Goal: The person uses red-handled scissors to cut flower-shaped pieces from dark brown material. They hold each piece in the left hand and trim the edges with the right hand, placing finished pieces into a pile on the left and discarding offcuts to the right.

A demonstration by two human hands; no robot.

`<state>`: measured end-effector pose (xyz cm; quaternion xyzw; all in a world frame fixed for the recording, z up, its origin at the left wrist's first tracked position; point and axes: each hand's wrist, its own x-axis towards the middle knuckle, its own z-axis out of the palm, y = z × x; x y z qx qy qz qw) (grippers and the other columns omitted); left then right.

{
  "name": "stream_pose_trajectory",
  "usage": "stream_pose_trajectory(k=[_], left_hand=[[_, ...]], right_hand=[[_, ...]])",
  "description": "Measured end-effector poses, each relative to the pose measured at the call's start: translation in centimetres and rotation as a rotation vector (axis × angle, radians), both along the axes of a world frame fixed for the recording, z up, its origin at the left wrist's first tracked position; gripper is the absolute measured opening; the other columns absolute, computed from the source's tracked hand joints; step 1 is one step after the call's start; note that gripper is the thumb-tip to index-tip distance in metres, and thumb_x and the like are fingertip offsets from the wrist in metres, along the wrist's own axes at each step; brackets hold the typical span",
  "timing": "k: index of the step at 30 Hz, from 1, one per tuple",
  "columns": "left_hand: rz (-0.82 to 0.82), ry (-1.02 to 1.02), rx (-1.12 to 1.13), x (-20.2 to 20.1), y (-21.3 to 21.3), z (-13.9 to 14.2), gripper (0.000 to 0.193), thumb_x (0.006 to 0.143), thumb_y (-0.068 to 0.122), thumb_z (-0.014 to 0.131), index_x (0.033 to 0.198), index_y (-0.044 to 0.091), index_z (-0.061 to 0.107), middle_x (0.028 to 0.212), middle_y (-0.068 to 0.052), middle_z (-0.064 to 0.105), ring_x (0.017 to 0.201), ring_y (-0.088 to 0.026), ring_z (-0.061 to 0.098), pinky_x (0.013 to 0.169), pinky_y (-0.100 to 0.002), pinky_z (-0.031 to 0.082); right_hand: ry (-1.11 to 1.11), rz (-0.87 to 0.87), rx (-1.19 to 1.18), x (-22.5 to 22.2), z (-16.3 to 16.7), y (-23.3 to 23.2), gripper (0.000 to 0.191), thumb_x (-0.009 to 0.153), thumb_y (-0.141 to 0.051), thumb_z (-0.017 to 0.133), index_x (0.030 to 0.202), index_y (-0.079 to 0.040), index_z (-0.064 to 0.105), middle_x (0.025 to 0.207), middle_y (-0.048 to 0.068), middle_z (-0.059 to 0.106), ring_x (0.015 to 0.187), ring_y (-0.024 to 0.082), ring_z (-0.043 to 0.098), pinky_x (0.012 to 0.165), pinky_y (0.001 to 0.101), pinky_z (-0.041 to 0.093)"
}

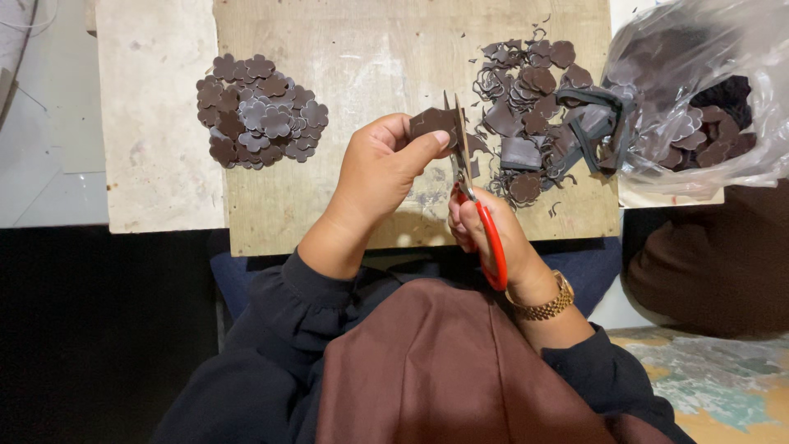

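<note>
my left hand (pixel 380 168) pinches a brown leather piece (pixel 433 123) over the wooden board (pixel 329 205); my right hand (pixel 485 234) grips the red-handled scissors (pixel 470 185), blades at its edge. thumb sits close, so a slip could nick it or spoil the shape.

Work surface: a worn wooden board (pixel 353 49) is laid flat, its face scratched and stained.
Slab: a pale, speckled stone-like slab (pixel 152 123) is set just beside the board on its left, touching it.
Floor, left: a light grey surface (pixel 41 148) is seen beyond the slab; below it everything is lost in deep shadow.
Floor, lower right: a patch of flaking green and yellow paint (pixel 715 378) is shown.
Light: the scene is lit evenly from above.
</note>
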<state>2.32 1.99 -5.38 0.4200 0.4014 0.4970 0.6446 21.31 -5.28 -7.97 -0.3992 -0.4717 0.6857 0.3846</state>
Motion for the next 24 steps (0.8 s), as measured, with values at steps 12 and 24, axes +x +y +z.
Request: stream_pose_trajectory(k=[12, 24], left_hand=[[0.014, 0.082, -0.036, -0.5, 0.1, 0.8, 0.019, 0.092, 0.021, 0.074, 0.097, 0.003, 0.071, 0.089, -0.005, 0.077, 0.077, -0.005, 0.067, 0.066, -0.021, 0.049], [-0.028, 0.196, 0.014, -0.9, -0.1, 1.1, 0.014, 0.091, 0.012, 0.077, 0.092, -0.002, 0.074, 0.085, -0.004, 0.075, 0.073, -0.005, 0.061, 0.065, -0.022, 0.05]], right_hand=[[-0.009, 0.049, 0.015, 0.7, -0.2, 0.1, 0.053, 0.098, -0.06, 0.058, 0.09, -0.009, 0.051, 0.074, -0.004, 0.043, 0.061, 0.007, 0.037, 0.051, 0.0222, 0.034], [-0.03, 0.148, 0.088, 0.8, 0.8, 0.2, 0.052, 0.1, -0.058, 0.059, 0.102, -0.007, 0.053, 0.082, -0.004, 0.048, 0.07, 0.007, 0.043, 0.062, 0.0216, 0.04]])
